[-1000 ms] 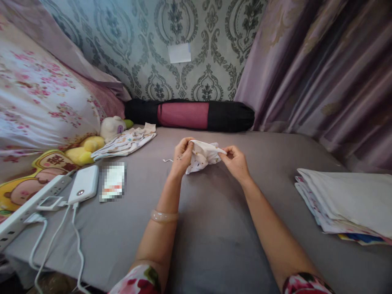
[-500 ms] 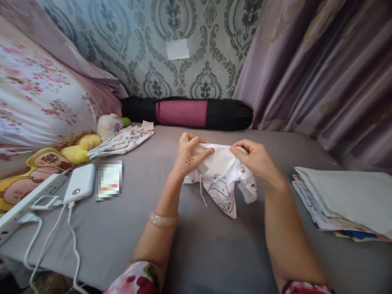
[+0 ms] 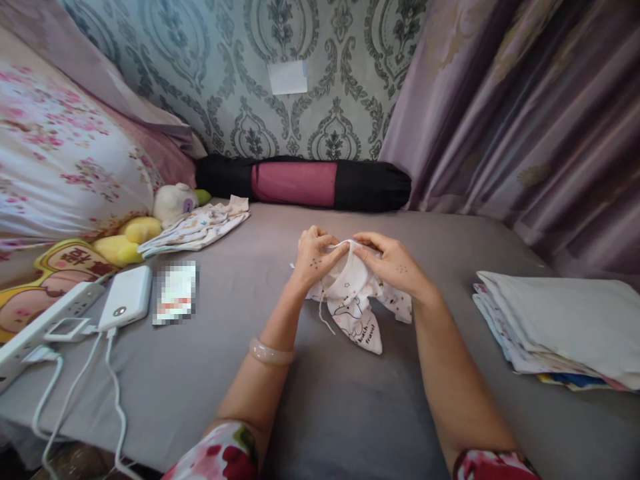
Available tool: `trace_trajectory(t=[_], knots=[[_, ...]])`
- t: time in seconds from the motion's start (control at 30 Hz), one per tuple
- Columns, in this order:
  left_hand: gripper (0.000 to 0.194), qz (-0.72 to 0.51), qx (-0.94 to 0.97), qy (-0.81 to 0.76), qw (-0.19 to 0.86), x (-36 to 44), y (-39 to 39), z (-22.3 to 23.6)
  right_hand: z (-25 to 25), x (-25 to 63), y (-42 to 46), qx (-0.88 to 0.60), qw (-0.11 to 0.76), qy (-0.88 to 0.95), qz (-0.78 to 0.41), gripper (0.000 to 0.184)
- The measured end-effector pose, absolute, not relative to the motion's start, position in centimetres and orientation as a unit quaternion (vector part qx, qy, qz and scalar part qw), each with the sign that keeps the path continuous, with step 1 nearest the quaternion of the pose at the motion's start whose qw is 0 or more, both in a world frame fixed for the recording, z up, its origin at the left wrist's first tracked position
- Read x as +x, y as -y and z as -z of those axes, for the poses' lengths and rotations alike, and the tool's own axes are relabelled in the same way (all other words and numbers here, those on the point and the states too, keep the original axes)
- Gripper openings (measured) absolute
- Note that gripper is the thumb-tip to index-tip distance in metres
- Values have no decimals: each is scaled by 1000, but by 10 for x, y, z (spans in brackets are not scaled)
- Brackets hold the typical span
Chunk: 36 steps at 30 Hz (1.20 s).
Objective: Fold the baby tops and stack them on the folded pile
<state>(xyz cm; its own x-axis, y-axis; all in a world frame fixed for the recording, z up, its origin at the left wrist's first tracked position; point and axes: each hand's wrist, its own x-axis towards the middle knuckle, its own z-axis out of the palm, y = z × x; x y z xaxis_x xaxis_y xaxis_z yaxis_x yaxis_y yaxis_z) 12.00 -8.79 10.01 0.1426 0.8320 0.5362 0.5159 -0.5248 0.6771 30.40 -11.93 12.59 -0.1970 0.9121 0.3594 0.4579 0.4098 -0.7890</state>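
A small white baby garment [image 3: 356, 312] with a cartoon print and a thin tie string lies bunched on the grey bed sheet [image 3: 320, 400]. My left hand [image 3: 315, 255] pinches its top edge from the left. My right hand [image 3: 391, 262] grips the same edge from the right, fingertips almost meeting the left ones. The lower part of the garment hangs toward me on the sheet. A pale bangle sits on my left wrist.
Folded cloths [image 3: 560, 330] are stacked at the right. A second small garment [image 3: 197, 227] lies far left beside plush toys [image 3: 150, 223]. A power bank [image 3: 125, 300], power strip [image 3: 37, 327] and cables sit at the left edge. A black and pink roll [image 3: 305, 183] lines the wall.
The garment was bunched between my hands, then spread wide, and now my hands have come back together at its top edge. The cloth has settled lower on the sheet.
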Motion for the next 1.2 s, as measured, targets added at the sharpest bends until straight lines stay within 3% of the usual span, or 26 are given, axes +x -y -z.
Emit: trace_trajectory(t=[0.13,0.27,0.33,0.5,0.7,0.83,0.93,1.07,1.2], knots=[[27,-461,739,-435,228,118,87,-101,-123,301,115,-491,430,706,-273,27],[16,-527,695,-453,182,110,88,-111,-116,320,104,-574,499,623,-184,28],[20,-535,678,-455,216,108,91,-117,-111,334,98,-616,526,568,-148,29],[29,-389,736,-423,358,118,103,-120,-100,361,88,-647,554,508,-133,32],[21,-373,749,-501,220,139,93,-81,-100,365,86,-629,577,501,-146,32],[21,-390,736,-520,190,140,81,-56,-115,355,95,-592,586,529,-163,31],[10,-395,722,-534,192,137,78,-52,-128,345,105,-567,580,561,-168,30],[12,-415,681,-515,313,125,71,-58,-140,341,115,-545,591,569,-171,27],[16,-524,530,-466,477,99,65,-80,-145,348,118,-547,621,533,-175,28]])
